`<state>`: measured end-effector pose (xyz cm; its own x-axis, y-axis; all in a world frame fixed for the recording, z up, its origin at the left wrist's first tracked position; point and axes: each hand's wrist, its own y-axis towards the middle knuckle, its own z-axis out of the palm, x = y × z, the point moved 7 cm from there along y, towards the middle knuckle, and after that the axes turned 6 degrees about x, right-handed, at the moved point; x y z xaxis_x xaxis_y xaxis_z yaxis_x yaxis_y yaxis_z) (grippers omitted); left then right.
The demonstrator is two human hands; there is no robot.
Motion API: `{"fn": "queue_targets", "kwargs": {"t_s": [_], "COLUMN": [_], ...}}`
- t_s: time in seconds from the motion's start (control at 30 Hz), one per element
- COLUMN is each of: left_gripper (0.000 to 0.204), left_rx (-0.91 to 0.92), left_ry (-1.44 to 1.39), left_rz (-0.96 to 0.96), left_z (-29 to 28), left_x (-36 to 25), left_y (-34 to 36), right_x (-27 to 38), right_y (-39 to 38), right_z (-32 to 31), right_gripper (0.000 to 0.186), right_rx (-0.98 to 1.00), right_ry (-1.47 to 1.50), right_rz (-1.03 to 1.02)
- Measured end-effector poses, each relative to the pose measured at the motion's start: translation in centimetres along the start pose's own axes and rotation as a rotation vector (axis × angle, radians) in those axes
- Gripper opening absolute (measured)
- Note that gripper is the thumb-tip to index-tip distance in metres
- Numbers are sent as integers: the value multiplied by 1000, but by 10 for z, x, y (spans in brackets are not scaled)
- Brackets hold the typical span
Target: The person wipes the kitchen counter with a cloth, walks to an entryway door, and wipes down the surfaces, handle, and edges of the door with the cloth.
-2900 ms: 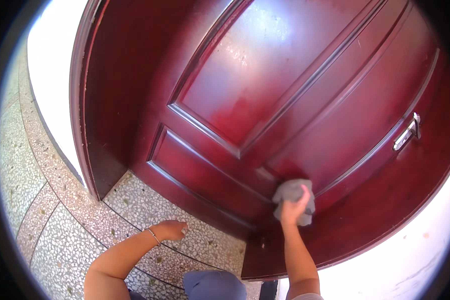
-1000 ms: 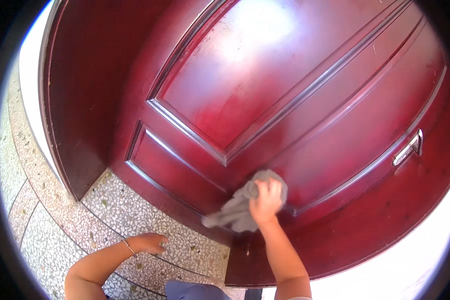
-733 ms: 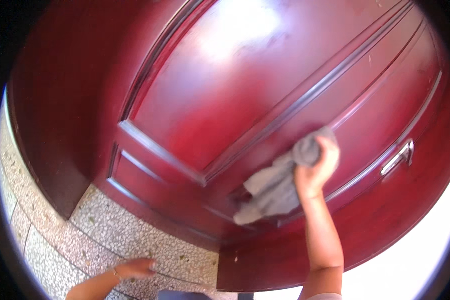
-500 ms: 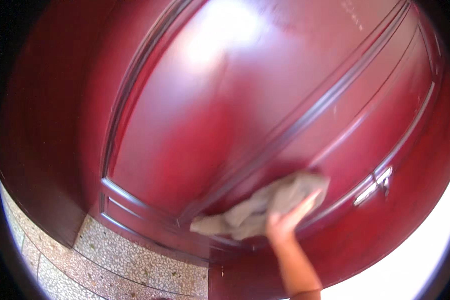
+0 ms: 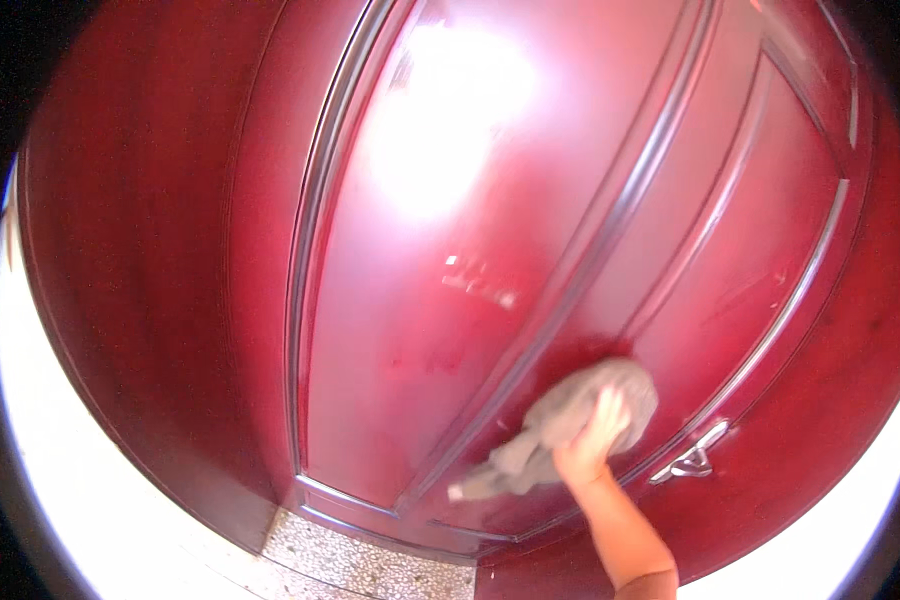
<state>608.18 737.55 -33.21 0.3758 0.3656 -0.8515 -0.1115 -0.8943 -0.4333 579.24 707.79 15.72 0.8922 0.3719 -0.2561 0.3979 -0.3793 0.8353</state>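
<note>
A dark red panelled door (image 5: 400, 320) with raised mouldings fills most of the view. Coming in from the lower right, my right hand (image 5: 592, 440) presses a crumpled grey-brown cloth (image 5: 540, 430) against the door's lower right part. The fingers lie over the cloth and are somewhat smeared by motion. One end of the cloth trails down to the left. My left hand does not show.
A silvery metal door handle (image 5: 692, 455) juts out to the right of my wrist. Speckled stone flooring (image 5: 370, 560) borders the door's lower edge. Small pale marks (image 5: 480, 283) show on the large panel. Bright white areas lie at both lower sides.
The view has shifted and turned, so the door's mouldings stand more upright. My right hand and the cloth have moved slightly right and down in the picture, and the cloth is more bunched.
</note>
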Motion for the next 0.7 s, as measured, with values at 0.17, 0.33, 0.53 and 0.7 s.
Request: {"fn": "queue_targets", "kwargs": {"t_s": [0.17, 0.33, 0.53, 0.7], "left_gripper": [30, 38, 41, 40], "left_rx": [-178, 32, 237, 154], "left_ry": [-20, -267, -513, 117], "left_rz": [139, -86, -83, 67], "left_z": [-63, -48, -58, -122], "left_x": [-66, -48, -132, -74], "left_y": [-50, -73, -138, -126], "right_x": [-28, -30, 4, 29], "right_y": [188, 260, 85, 141], "right_z": [-108, -164, -29, -73], "right_gripper": [76, 78, 93, 80], "right_rx": [-308, -446, 166, 302], "right_ry": [84, 154, 233, 377], "right_rz": [144, 346, 570, 422]}}
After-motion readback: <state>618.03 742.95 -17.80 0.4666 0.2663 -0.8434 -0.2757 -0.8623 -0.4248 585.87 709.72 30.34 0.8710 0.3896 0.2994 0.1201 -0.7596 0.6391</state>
